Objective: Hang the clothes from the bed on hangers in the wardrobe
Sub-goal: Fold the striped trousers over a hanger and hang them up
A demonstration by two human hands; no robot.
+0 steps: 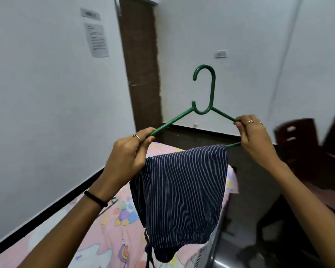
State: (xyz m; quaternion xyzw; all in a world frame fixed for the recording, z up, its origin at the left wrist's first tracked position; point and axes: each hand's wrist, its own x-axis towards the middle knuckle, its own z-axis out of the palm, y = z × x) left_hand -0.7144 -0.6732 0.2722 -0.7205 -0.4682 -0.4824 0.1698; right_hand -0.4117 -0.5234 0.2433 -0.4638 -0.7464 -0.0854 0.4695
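Note:
I hold a green plastic hanger [207, 97] upright in front of me, hook at the top. A navy pinstriped garment [184, 194] is folded over its lower bar and hangs down, drawstrings dangling at the bottom. My left hand [128, 155] grips the hanger's left end together with the garment's upper left corner. My right hand [253, 138] pinches the hanger's right corner, clear of the cloth. Below lies the bed [97, 229] with a pink patterned sheet. No wardrobe is in view.
A brown door [141, 70] stands in the far corner beyond the bed. White walls run left and ahead, a paper notice [96, 40] on the left one. Dark wooden furniture with drawers [298, 147] stands at the right. Dark floor lies between bed and furniture.

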